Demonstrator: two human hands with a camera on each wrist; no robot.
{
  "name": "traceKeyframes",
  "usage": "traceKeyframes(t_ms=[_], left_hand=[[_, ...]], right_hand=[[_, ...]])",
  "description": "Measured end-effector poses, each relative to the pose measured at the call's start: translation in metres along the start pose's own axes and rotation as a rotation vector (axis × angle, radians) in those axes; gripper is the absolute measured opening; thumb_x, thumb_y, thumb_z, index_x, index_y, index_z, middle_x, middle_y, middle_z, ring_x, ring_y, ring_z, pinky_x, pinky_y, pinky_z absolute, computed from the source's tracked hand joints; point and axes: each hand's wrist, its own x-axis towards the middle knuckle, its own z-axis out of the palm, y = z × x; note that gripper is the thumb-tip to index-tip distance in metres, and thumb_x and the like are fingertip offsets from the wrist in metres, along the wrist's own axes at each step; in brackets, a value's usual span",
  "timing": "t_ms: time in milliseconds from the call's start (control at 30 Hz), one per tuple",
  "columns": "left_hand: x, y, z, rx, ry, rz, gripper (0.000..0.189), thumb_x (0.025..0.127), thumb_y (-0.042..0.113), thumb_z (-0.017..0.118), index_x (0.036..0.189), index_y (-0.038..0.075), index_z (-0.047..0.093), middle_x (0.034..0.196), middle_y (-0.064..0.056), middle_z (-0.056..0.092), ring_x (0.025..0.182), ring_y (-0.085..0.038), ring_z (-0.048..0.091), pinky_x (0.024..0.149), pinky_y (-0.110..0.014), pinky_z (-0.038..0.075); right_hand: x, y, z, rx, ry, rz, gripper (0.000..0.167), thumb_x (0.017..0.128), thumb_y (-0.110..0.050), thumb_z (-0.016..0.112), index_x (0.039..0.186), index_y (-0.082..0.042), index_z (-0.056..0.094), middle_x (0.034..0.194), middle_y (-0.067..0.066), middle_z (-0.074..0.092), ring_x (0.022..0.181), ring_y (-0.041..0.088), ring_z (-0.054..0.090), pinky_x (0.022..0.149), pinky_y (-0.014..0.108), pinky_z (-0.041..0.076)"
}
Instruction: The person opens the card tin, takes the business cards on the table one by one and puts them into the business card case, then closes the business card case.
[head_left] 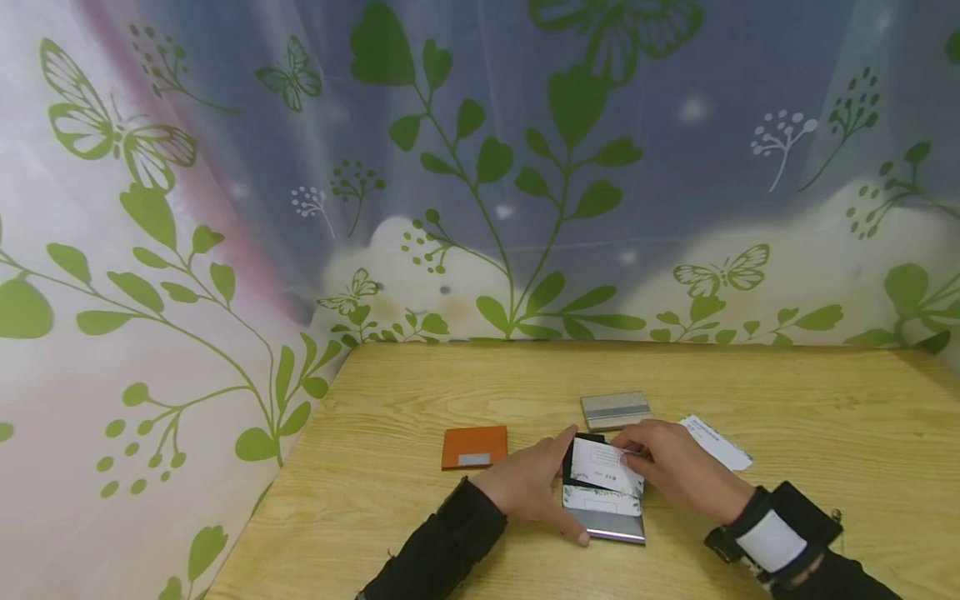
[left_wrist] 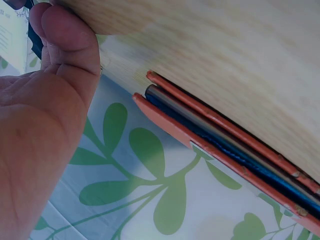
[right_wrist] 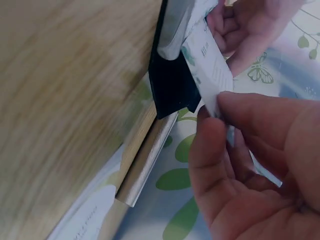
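Note:
An opened business card case (head_left: 618, 530) lies on the table in the head view, its lower part silver and its inner flap (right_wrist: 170, 87) black. My left hand (head_left: 525, 483) grips it from the left, thumb at the near edge and fingers by the far end. Between thumb and fingers, my right hand (head_left: 686, 468) pinches a white business card (head_left: 600, 461) with leafy print. That card is tilted over the black flap. Another white card (head_left: 588, 502) shows below it in the case. The right wrist view shows the pinch at the card's edge.
An orange card case (head_left: 476, 440) lies left of the left hand. Beyond the hands is a grey-beige card case (head_left: 617, 412). A loose white card (head_left: 718, 443) lies to the right. A leaf-patterned curtain (head_left: 480, 167) borders the wooden table (head_left: 405, 383) behind and at left.

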Motion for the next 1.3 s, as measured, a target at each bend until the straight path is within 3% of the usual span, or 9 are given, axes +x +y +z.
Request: traceKeyframes(t_ms=[233, 533, 733, 933, 1100, 1300], left_hand=[[-0.001, 0.001, -0.001, -0.017, -0.007, -0.007, 0.136, 0.068, 0.059, 0.093, 0.168, 0.019, 0.011, 0.163, -0.005, 0.038, 0.14, -0.01, 0.042, 0.113, -0.033, 0.04], [-0.002, 0.002, -0.002, -0.009, -0.002, -0.012, 0.136, 0.067, 0.059, 0.094, 0.168, 0.019, 0.011, 0.16, -0.005, 0.041, 0.135, -0.009, 0.045, 0.112, -0.033, 0.041], [-0.002, 0.002, -0.002, -0.013, -0.004, 0.005, 0.135, 0.068, 0.058, 0.094, 0.168, 0.018, 0.012, 0.159, -0.005, 0.041, 0.132, -0.008, 0.047, 0.11, -0.032, 0.042], [-0.004, 0.002, -0.003, -0.014, -0.015, 0.003, 0.134, 0.07, 0.058, 0.092, 0.168, 0.018, 0.01, 0.165, -0.006, 0.034, 0.145, -0.015, 0.039, 0.115, -0.035, 0.039], [-0.004, 0.002, -0.003, -0.001, -0.017, -0.003, 0.133, 0.071, 0.059, 0.092, 0.168, 0.019, 0.01, 0.164, -0.008, 0.035, 0.145, -0.017, 0.04, 0.113, -0.035, 0.04], [-0.003, 0.002, -0.004, 0.007, -0.02, -0.001, 0.133, 0.071, 0.058, 0.092, 0.168, 0.019, 0.011, 0.163, -0.008, 0.036, 0.144, -0.016, 0.042, 0.112, -0.034, 0.042]], right_hand=[[0.0, 0.007, 0.0, 0.075, -0.03, -0.018, 0.018, 0.099, -0.005, 0.068, 0.115, -0.008, 0.076, 0.104, -0.001, 0.072, 0.088, 0.007, 0.065, 0.07, 0.027, 0.054], [-0.001, 0.008, 0.001, 0.129, -0.005, -0.01, 0.019, 0.102, -0.005, 0.063, 0.118, -0.006, 0.074, 0.106, 0.001, 0.072, 0.085, 0.004, 0.062, 0.068, 0.026, 0.051], [-0.001, 0.012, 0.003, 0.171, -0.055, -0.042, 0.014, 0.101, -0.006, 0.066, 0.112, -0.006, 0.074, 0.101, -0.002, 0.07, 0.083, 0.004, 0.061, 0.068, 0.026, 0.052], [-0.002, 0.009, 0.01, 0.183, -0.145, -0.056, 0.006, 0.099, -0.009, 0.07, 0.102, -0.011, 0.074, 0.092, -0.007, 0.067, 0.081, 0.003, 0.06, 0.068, 0.026, 0.053], [-0.004, 0.007, 0.012, 0.158, -0.238, -0.157, 0.007, 0.098, -0.012, 0.073, 0.095, -0.015, 0.078, 0.086, -0.013, 0.066, 0.078, -0.001, 0.057, 0.065, 0.024, 0.05], [-0.007, 0.004, 0.011, 0.077, -0.285, -0.233, 0.014, 0.098, -0.019, 0.074, 0.105, -0.012, 0.084, 0.093, -0.013, 0.065, 0.085, 0.002, 0.059, 0.07, 0.024, 0.051]])
